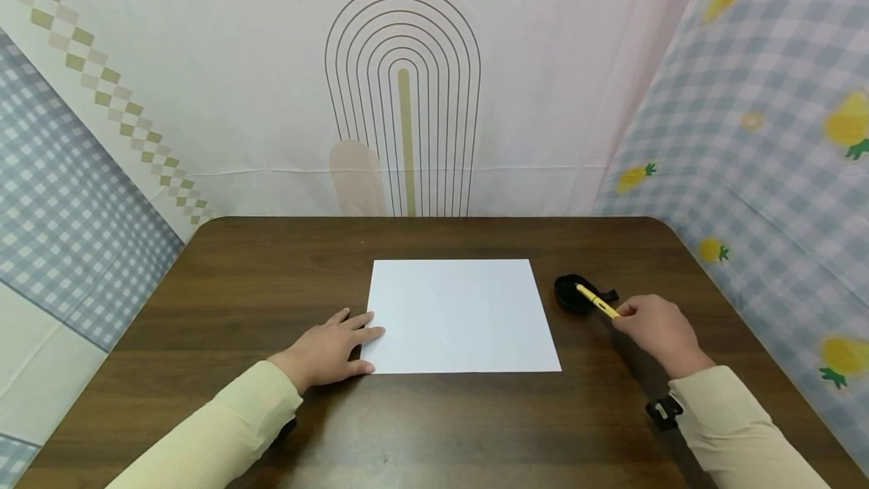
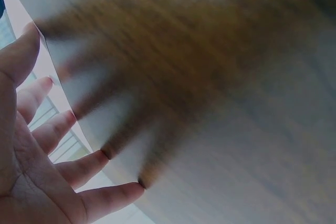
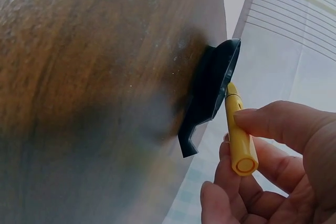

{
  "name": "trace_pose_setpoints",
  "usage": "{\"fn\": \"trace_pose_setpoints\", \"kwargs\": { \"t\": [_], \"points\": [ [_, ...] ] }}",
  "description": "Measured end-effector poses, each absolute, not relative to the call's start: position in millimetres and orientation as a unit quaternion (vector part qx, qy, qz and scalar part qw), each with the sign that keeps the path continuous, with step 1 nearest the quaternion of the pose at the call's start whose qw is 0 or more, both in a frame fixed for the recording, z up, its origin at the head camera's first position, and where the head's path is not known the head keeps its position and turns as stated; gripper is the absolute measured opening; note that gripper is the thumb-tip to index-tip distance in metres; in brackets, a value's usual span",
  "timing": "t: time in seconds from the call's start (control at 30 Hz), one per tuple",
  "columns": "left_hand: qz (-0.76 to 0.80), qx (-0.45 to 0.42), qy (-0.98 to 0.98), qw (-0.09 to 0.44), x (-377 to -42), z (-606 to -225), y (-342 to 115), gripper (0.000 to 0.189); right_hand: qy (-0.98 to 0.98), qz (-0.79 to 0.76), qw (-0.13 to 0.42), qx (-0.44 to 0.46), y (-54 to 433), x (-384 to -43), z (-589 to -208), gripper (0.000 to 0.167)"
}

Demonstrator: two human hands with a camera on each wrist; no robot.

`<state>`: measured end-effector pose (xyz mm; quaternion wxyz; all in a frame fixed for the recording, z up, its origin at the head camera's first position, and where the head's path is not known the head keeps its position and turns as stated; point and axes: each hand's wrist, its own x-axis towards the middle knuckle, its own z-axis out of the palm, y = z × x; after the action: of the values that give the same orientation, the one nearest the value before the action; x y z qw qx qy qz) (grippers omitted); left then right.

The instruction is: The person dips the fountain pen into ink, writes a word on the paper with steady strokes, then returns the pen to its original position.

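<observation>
A sheet of white paper (image 1: 462,315) lies flat on the brown table. My left hand (image 1: 331,347) rests at its left edge with spread fingers, several fingertips over the sheet; the left wrist view shows the palm side of this hand (image 2: 42,166). On the right, my right hand (image 1: 657,329) pinches a yellow pen (image 1: 597,300) between thumb and fingers. The pen (image 3: 240,140) points away from the hand, its far tip overlapping a coil of flat black band (image 1: 570,295). A short loose end sticks out of the coil (image 3: 207,85).
The wood-grain table (image 1: 271,270) reaches back to a white patterned cloth (image 1: 258,81). Blue checked cloth (image 1: 781,187) with fruit prints hangs along the right side, and another checked cloth (image 1: 75,195) hangs on the left. A black band with a buckle (image 1: 664,412) sits at the right wrist.
</observation>
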<state>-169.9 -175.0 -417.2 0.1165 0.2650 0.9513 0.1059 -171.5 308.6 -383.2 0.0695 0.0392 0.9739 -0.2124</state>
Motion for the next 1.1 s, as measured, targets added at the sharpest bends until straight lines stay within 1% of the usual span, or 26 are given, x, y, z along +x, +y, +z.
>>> {"fn": "trace_pose_setpoints", "kwargs": {
  "t": [0.37,0.73,1.1],
  "points": [
    [0.107,0.262,0.952,0.118,-169.6,-418.1,-174.6,0.058,0.974,-0.211,0.073,0.036,308.1,-173.6,-379.1,0.027],
    [0.106,0.265,0.951,0.115,-169.7,-418.3,-174.8,0.057,0.972,-0.222,0.066,0.033,309.0,-175.1,-379.6,0.027],
    [0.107,0.264,0.952,0.113,-168.9,-417.8,-175.2,0.057,0.962,-0.263,0.052,0.045,311.7,-176.7,-383.4,0.032]
  ]
}}
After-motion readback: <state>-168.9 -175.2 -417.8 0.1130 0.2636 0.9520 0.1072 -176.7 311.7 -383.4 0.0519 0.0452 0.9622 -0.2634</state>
